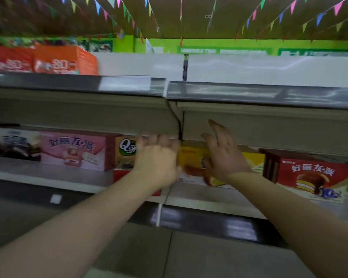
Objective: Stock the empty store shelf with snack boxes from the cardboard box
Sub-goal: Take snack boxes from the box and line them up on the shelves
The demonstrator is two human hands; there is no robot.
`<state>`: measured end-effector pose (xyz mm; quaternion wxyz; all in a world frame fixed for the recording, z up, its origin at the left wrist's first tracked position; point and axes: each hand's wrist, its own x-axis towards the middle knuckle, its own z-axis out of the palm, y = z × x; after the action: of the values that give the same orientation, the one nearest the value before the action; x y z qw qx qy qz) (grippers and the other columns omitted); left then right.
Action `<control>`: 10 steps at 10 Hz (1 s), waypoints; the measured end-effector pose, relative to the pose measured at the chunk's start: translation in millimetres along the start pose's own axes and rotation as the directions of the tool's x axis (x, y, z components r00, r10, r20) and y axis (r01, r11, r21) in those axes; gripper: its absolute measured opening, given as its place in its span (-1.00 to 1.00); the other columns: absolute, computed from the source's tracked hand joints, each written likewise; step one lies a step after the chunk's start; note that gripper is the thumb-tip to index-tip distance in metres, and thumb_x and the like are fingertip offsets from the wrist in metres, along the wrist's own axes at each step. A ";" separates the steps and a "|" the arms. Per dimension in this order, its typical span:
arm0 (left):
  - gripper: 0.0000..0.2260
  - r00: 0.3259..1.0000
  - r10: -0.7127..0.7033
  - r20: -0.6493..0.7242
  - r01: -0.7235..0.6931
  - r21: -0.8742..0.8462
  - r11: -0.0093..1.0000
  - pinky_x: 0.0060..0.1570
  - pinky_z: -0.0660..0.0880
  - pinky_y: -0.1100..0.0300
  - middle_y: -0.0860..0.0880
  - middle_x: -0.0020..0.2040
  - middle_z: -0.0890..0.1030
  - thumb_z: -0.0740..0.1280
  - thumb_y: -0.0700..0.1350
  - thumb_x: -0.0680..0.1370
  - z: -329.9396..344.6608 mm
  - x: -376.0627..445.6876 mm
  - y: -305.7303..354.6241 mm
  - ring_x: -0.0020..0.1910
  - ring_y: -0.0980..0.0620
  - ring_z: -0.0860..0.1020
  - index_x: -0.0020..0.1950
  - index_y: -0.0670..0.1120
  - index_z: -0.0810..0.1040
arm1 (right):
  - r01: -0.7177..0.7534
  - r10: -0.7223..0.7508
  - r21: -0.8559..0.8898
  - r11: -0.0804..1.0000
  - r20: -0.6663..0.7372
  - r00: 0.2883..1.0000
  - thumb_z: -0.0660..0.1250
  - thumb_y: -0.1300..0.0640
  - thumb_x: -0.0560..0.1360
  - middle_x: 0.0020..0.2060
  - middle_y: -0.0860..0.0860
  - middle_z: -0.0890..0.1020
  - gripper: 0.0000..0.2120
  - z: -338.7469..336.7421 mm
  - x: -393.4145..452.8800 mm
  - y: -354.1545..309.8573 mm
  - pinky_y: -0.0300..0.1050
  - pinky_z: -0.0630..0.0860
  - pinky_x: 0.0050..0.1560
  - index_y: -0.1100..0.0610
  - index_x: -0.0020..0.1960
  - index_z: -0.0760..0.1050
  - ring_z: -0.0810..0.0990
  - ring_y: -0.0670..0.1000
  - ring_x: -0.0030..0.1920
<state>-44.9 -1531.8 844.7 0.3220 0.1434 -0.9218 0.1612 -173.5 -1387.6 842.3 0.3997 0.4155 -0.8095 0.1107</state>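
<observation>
A: Yellow cardboard snack box (193, 161) — lying flat at the front edge of the middle grey metal shelf (48, 173), between both hands.

B: Left hand (158, 157) blurred, fingers over the box's left end — grip impossible to tell. Right hand (224, 155) spread, released, touching the front.

A: Probably light, stiff, crushable; best held by both ends.

B: Crowded — red pie box (309, 175) rightward, pink box (76, 151) leftward, upper shelf's underside just above.

top shelf (269, 74) open rightward, orange boxes (62, 60) blocking left
</observation>
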 end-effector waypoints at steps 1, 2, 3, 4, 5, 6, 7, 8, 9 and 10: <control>-0.43 0.960 -0.228 0.165 0.227 0.028 0.974 0.29 0.24 -0.13 -0.18 0.43 0.31 0.16 0.24 0.55 -2.7 -16.1 -39.6 0.36 -0.22 0.32 0.47 -0.04 0.22 | -0.240 0.224 0.112 0.964 0.137 0.965 0.27 0.04 0.53 0.51 0.16 0.11 -0.45 -17.0 20.1 -48.2 0.02 0.19 0.43 0.17 0.45 0.23 0.11 0.19 0.48; -0.43 0.895 -0.356 0.269 0.383 -0.055 0.922 0.23 0.33 -0.04 -0.22 0.31 0.45 0.09 0.29 0.57 6.2 -39.5 -62.7 0.28 -0.22 0.43 0.38 -0.11 0.31 | -0.391 0.268 0.259 0.883 0.406 0.874 0.14 -0.03 0.63 0.31 0.20 0.45 -0.59 -26.0 35.3 -95.3 -0.04 0.44 0.13 0.22 0.35 0.37 0.47 0.19 0.26; -0.42 0.822 -0.383 0.422 0.528 -0.310 0.791 0.20 0.42 0.03 -0.18 0.26 0.52 0.03 0.32 0.59 16.1 -56.4 -75.7 0.23 -0.18 0.49 0.32 -0.12 0.37 | -0.420 0.106 0.363 0.832 0.639 0.762 0.10 0.07 0.66 0.30 0.20 0.49 -0.63 -14.6 30.1 -127.9 -0.07 0.40 0.20 0.26 0.34 0.42 0.45 0.19 0.31; -0.62 0.839 -0.314 0.444 0.521 -0.492 0.698 0.00 0.40 0.18 0.01 0.01 0.55 0.07 0.24 0.62 18.4 -66.8 -74.5 -0.02 0.01 0.50 0.08 -0.05 0.40 | -0.545 0.157 0.439 0.714 0.659 0.736 0.12 0.08 0.64 0.26 0.23 0.53 -0.63 5.6 23.2 -137.2 0.01 0.42 0.24 0.29 0.30 0.45 0.49 0.23 0.27; -0.77 0.841 -0.375 0.389 0.539 -0.662 0.521 -0.18 0.35 0.23 0.11 -0.18 0.45 0.17 0.16 0.62 1.4 -76.7 -58.2 -0.10 0.07 0.47 -0.04 0.01 0.34 | -0.683 0.252 0.586 0.435 0.649 0.718 0.18 0.04 0.63 0.18 0.19 0.58 -0.63 11.8 17.3 -138.2 0.03 0.52 0.19 0.22 0.34 0.42 0.57 0.18 0.17; -0.92 0.850 -0.437 0.295 0.431 -0.866 0.252 -0.22 0.35 0.31 0.19 -0.12 0.50 0.27 0.03 0.60 4.7 -80.5 -50.0 -0.02 0.10 0.51 0.01 0.08 0.39 | -0.657 0.212 0.753 -0.044 0.650 0.730 0.27 0.09 0.60 0.12 0.10 0.58 -0.64 5.9 8.5 -138.9 0.06 0.56 0.00 -0.05 0.37 0.30 0.58 0.15 0.09; -0.79 0.849 -0.453 0.272 0.291 -0.956 -0.028 -0.07 0.38 0.37 0.21 0.01 0.57 0.32 0.04 0.55 -1.0 -97.6 -38.3 0.03 0.22 0.52 0.18 0.11 0.46 | -0.499 0.188 0.791 -0.354 0.583 0.791 0.31 0.22 0.57 0.07 0.09 0.61 -0.55 -9.4 1.2 -140.9 0.11 0.58 -0.07 -0.19 0.32 0.32 0.60 0.15 0.01; -0.37 0.862 -0.417 0.288 0.181 -0.944 -0.277 0.29 0.42 0.04 0.09 0.21 0.61 0.46 0.21 0.37 -0.2 -112.0 -49.8 0.22 0.06 0.56 0.39 0.13 0.39 | -0.442 0.169 0.794 -0.418 0.546 0.821 0.36 0.29 0.51 0.04 0.10 0.63 -0.60 -27.8 -4.8 -138.6 0.11 0.61 -0.03 -0.09 0.22 0.42 0.66 0.12 -0.06; -0.07 0.878 -0.359 0.317 0.166 -0.904 -0.393 0.23 0.49 -0.04 -0.02 0.37 0.48 0.51 0.09 0.27 -7.2 -115.3 -79.4 0.21 -0.04 0.58 0.53 0.22 0.09 | -0.488 0.089 0.842 -0.232 0.518 0.851 0.43 0.27 0.45 0.07 0.07 0.64 -0.55 -41.1 -7.4 -127.2 0.00 0.64 -0.13 0.02 0.28 0.41 0.69 0.07 -0.06; -0.14 0.911 -0.273 0.308 0.203 -0.913 -0.354 0.17 0.53 -0.12 0.06 0.31 0.44 0.49 -0.04 0.28 -14.0 -115.7 -89.6 0.21 -0.06 0.57 0.47 0.30 0.13 | -0.474 0.005 0.879 -0.044 0.475 0.880 0.44 0.21 0.43 0.12 0.01 0.60 -0.51 -54.8 -5.9 -120.3 -0.15 0.62 -0.20 -0.02 0.30 0.39 0.67 0.00 0.01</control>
<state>82.7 -1589.0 799.4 0.3512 0.0148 -0.6147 -0.7061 -49.5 -1431.9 855.4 -0.1784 0.4326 -0.6066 0.6428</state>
